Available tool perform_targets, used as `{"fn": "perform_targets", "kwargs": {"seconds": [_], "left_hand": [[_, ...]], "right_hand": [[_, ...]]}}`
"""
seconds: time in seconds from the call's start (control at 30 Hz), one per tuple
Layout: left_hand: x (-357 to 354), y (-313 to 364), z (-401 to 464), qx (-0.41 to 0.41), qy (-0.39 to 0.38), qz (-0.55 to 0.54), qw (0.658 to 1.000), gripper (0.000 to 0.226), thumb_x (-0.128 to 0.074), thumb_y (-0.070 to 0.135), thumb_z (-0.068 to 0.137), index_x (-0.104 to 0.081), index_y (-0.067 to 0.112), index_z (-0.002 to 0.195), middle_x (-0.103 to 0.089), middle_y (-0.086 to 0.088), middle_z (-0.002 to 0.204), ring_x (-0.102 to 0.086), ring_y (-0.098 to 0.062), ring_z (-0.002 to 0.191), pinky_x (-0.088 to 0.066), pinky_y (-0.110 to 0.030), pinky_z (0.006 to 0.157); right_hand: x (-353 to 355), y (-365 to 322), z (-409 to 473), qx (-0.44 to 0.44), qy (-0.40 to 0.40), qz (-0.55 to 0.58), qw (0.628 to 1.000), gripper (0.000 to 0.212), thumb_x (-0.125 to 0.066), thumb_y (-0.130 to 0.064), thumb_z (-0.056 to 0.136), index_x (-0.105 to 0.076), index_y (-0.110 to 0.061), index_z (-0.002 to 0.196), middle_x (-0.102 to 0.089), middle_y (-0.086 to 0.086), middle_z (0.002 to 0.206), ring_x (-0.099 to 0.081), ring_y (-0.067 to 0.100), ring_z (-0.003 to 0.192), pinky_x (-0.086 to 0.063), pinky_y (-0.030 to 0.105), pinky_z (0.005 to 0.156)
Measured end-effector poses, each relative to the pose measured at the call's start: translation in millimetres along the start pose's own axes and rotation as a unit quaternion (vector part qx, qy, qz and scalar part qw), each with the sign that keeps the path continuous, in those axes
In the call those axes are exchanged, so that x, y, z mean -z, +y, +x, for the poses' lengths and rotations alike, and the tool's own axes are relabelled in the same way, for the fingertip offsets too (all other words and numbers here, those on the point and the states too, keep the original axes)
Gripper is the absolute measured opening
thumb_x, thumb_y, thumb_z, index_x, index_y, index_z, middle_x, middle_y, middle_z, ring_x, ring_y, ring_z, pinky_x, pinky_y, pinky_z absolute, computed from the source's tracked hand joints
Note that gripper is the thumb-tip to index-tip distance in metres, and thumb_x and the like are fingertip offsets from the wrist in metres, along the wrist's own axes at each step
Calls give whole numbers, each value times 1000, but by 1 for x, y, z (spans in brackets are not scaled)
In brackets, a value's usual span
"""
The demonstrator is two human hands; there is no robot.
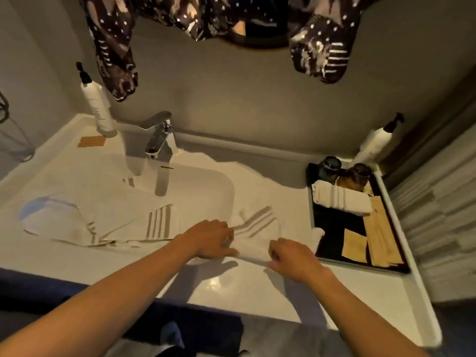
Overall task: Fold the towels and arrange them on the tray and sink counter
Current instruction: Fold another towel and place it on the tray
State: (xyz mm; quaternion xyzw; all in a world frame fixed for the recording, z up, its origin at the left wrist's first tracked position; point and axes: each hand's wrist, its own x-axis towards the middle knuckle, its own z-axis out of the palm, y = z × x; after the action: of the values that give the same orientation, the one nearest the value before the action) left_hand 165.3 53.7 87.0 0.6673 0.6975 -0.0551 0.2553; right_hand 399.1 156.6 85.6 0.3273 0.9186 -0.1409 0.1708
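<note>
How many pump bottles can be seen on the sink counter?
2. One pump bottle stands at the back left corner, left of the faucet; the second bottle stands at the back right, behind the tray. None seems hidden.

Unreadable small print on pump bottle (99, 109)
</note>
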Motion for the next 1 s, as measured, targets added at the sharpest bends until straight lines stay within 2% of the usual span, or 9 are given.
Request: {"fn": "perform_targets", "kwargs": {"seconds": [0.07,0.13,0.27,0.4,0.53,0.63,0.7,0.8,1.0], "left_hand": [[-22,15,8,32,8,-70,997,46,-42,57,97,-63,19,113,-61,-4,108,-60,-25,97,-49,-40,83],[-36,24,16,53,80,-102,990,36,-44,46,99,-60,15,108,-64,-5,99,-63,-25,91,-49,-36,74],[-50,38,30,140,115,-229,956,44,-56,58,90,-47,20,109,-63,0,89,-60,-21,76,-46,-33,64],[-54,51,37,142,113,-77,980,32,-55,45,92,-59,21,112,-65,-5,107,-61,-26,91,-47,-34,75],[-56,60,49,67,138,-54,987,80,-74,50,73,-40,21,139,-46,-6,136,-50,-30,116,-44,-39,88],[-61,62,60,99,154,-99,978,92,-69,61,74,-31,17,145,-41,-6,145,-44,-30,126,-42,-44,98],[-66,60,67,128,185,-87,971,87,-66,60,79,-30,16,145,-44,-7,143,-43,-30,126,-41,-45,98],[-59,57,72,156,169,-78,970,92,-68,57,78,-25,19,150,-46,-6,142,-43,-32,127,-40,-45,100],[-37,56,73,59,221,-168,959,20,-66,33,85,-54,20,95,-60,0,88,-56,-23,80,-45,-38,70]], "right_hand": [[-21,12,-13,-31,-46,102,993,34,-55,-51,89,-54,-20,77,-61,2,86,-55,19,76,-39,31,58],[-30,22,-21,-65,27,148,986,32,-51,-43,94,-54,-19,73,-60,3,81,-56,20,74,-32,29,53],[-38,34,-19,-111,208,58,970,28,-59,-29,88,-60,-10,108,-61,11,103,-58,31,94,-42,35,67],[-39,30,-12,-126,69,-37,989,40,-59,-36,87,-50,-18,122,-57,7,118,-48,30,113,-37,42,87],[-45,28,-11,-76,36,-82,993,27,-58,-31,87,-55,-19,111,-63,6,111,-50,30,109,-34,41,89],[-33,28,-11,-56,-51,60,995,47,-53,-64,83,-59,-19,99,-62,3,97,-57,26,93,-44,36,76],[-28,31,-10,-89,16,107,990,51,-46,-66,87,-61,-18,87,-60,3,89,-57,23,84,-45,33,66],[-36,32,-7,-132,93,60,985,37,-53,-44,92,-53,-14,112,-58,8,108,-56,26,97,-46,34,69],[-49,29,-6,-192,64,190,961,15,-53,-26,91,-50,-15,101,-58,6,103,-57,23,88,-40,30,65]]}}
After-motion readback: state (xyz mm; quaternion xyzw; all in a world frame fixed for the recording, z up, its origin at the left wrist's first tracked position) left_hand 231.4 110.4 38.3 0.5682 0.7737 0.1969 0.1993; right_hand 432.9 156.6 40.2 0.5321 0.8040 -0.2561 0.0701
